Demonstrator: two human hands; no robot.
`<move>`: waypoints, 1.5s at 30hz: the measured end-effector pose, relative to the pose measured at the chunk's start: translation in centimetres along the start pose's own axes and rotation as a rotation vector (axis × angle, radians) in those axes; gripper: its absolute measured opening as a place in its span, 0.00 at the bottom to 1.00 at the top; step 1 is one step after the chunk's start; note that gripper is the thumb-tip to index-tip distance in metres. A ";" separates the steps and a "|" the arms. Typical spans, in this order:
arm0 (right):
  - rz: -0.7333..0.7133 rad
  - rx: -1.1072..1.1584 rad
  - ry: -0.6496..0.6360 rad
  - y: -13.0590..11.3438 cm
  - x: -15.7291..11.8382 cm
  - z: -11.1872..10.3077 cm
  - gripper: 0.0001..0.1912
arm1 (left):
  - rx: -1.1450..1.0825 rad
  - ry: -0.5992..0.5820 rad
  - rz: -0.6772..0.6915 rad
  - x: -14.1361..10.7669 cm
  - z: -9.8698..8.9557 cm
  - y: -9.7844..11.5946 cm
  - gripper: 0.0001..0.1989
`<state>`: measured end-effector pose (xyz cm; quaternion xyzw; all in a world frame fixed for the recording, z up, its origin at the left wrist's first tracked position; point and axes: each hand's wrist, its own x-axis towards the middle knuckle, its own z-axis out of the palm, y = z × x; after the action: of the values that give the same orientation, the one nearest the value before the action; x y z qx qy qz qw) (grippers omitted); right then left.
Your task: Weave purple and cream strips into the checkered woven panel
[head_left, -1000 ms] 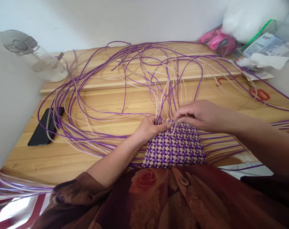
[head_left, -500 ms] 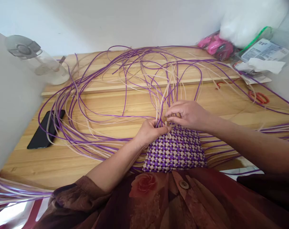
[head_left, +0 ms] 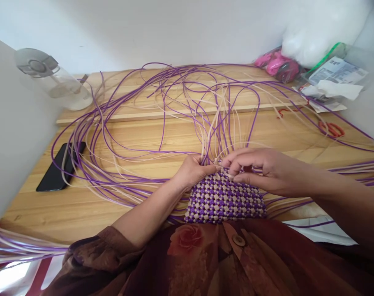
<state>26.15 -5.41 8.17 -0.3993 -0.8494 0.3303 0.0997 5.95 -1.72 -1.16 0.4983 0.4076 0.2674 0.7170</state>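
Note:
A purple and beige woven panel (head_left: 225,199) lies at the table's front edge, against the patterned shirt. Long purple and beige strands spread out from its sides and far edge. My left hand (head_left: 195,170) pinches the panel's far left corner, thumb on top and fingers behind among the upright strands. Above the far edge, to the right, my right hand (head_left: 256,168) has its fingers curled and thumb brought close, with a beige strand (head_left: 230,176) between the tips. The far ends of the fingers on my left hand are hidden.
On the left, a black phone (head_left: 60,166) lies partly under looped strands, and a clear jug (head_left: 56,82) stands behind it. Orange-handled scissors (head_left: 331,129) rest on the right. A pink bundle (head_left: 278,63) and papers (head_left: 338,74) sit at the back right. A raised board (head_left: 128,117) crosses the back.
My right hand has moved right and toward me, from above the strands by the left thumb to over the panel's far edge. My left hand keeps its hold.

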 end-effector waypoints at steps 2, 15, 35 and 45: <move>0.010 0.206 0.005 -0.3 0.5 0.3 0.08 | 0.008 -0.006 0.033 0.0 -0.1 0.0 0.19; 0.331 0.207 0.281 2.4 2.1 2.2 0.11 | -0.020 -0.012 0.005 0.1 -0.1 -0.1 0.16; 0.240 -0.118 0.215 0.7 3.0 1.6 0.13 | 0.004 -0.046 0.074 0.2 -0.3 -0.2 0.18; 0.389 -0.030 0.101 1.3 3.7 0.9 0.10 | 0.031 -0.012 0.043 0.1 -0.2 0.1 0.19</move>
<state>24.12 -2.47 6.24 -0.5734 -0.7550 0.3103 0.0703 5.86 -1.52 -1.16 0.5196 0.3965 0.2736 0.7057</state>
